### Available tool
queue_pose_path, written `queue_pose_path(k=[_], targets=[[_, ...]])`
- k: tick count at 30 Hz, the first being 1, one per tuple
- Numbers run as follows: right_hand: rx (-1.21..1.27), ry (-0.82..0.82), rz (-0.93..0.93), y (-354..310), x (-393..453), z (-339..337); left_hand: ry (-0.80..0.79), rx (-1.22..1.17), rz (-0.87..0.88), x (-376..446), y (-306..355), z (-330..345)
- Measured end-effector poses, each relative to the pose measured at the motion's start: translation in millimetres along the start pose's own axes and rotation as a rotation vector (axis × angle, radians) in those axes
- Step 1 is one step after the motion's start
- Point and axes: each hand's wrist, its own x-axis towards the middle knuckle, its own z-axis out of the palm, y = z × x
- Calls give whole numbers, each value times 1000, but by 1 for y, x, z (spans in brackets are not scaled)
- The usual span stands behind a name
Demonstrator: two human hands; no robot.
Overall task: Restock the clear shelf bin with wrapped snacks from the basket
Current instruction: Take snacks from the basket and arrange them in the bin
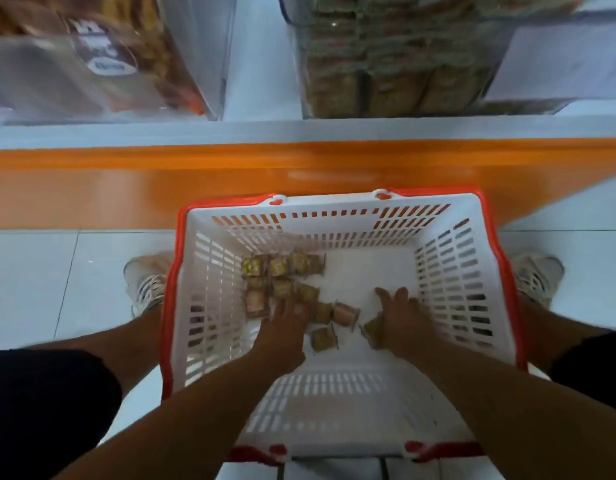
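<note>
A white basket with a red rim [466, 341] stands on the floor between my feet. Several small wrapped snacks [282, 268] lie scattered on the left and middle of its bottom. My left hand [285, 320] reaches down into the basket, its blurred fingers stretched over the snacks in the middle of the pile. My right hand [403, 317] lies flat on the basket floor with straight fingers, and one snack [372, 330] leans against its thumb side. The clear shelf bin [386, 64], stacked with the same snacks, sits on the shelf at the upper right.
An orange shelf front [126, 181] runs across the view just beyond the basket. Another clear bin with brown packets [102, 57] stands on the shelf at the upper left. A white card [569, 60] sits right of the snack bin. My shoes [150, 282] flank the basket on white tiles.
</note>
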Motion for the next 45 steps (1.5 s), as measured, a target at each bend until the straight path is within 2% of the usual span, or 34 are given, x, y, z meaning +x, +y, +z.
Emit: queue_pose_path(k=[6,9,14,15,17,19,24,27,29,33,35,39,42,45], targets=[[111,-24,-118,-17,10,25,-52,1,-70,15,26,12],[175,-47,-133,-26,13,31,39,34,-66,19,32,14],[581,77,-68,-33,15,25,182,-25,24,25,30,19],[631,52,-81,-36,15,23,192,-56,43,26,29,21],[577,-31,-119,-42,15,23,197,-172,52,26,28,25],[377,-42,-139,-49,18,26,190,-287,30,27,28,27],[175,118,-135,-64,19,24,191,-340,39,23,18,26],[105,134,-146,-67,21,16,147,-289,42,17,11,25],[167,65,-163,-64,24,7,132,-296,24,16,10,22],[537,-176,-133,-49,34,-32,121,-362,-159,18,15,16],[462,-243,-167,-38,35,-44,70,-285,-191,18,17,17],[63,-423,-299,-25,23,-34,9,-98,-175,13,20,23],[-262,-391,-419,-23,15,-15,-1,-34,-158,15,19,21],[-323,-285,-450,-24,7,-5,-74,111,-92,19,11,8]])
